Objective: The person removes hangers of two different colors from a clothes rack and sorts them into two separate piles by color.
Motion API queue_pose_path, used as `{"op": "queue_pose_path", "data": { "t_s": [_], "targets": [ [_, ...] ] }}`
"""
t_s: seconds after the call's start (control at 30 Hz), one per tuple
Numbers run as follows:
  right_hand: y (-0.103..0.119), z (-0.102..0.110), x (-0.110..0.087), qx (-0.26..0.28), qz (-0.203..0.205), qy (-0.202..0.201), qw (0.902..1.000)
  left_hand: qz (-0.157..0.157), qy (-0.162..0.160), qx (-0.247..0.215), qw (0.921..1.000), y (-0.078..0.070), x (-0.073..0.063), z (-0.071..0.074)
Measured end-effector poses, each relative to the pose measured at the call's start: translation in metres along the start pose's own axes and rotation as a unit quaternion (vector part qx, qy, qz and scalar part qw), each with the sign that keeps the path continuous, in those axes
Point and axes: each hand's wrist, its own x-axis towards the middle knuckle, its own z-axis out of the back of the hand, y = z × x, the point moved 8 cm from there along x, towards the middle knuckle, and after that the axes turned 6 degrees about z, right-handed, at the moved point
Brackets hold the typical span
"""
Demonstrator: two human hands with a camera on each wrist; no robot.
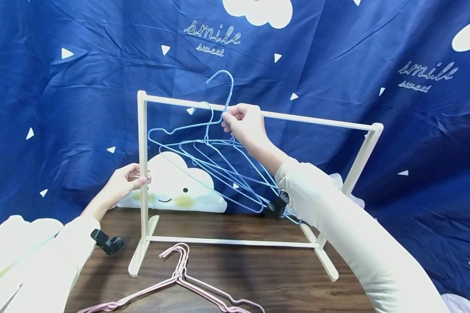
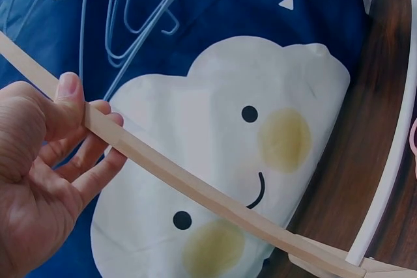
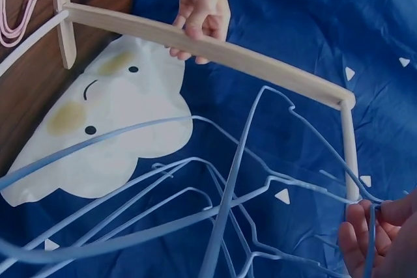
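Note:
My right hand point(image 1: 247, 124) pinches a blue wire hanger point(image 1: 230, 92) at its neck, at the height of the rack's top bar. The hook rises above that bar, its open end pointing left. Several other blue hangers point(image 1: 207, 134) hang from the bar just behind, their frames overlapping the held one. With thumb and fingertips, my left hand point(image 1: 122, 184) grips the left post point(image 1: 142, 130) of the pale wooden rack about midway up. In the left wrist view the thumb lies on the near side of that post point(image 2: 189, 183), fingers on the far side.
Several pink hangers point(image 1: 179, 274) lie stacked on the dark wood table point(image 1: 282, 278) in front of the rack. A white lower bar point(image 1: 231, 241) joins the rack's feet. Behind it hangs a blue curtain point(image 1: 102, 117) with white clouds and triangles.

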Motion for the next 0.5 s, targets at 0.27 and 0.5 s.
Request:
{"op": "queue_pose_path", "data": {
  "t_s": [0.27,0.5],
  "targets": [
    [-0.006,0.017,-0.025,0.041,0.032,0.023,0.9984,0.0,-0.003,0.004,1.0,0.001,0.001,-0.001],
    [-0.022,0.029,-0.057,0.043,0.039,0.05,0.9971,-0.011,0.001,-0.008,0.9999,0.003,0.001,-0.001]
  ]
}}
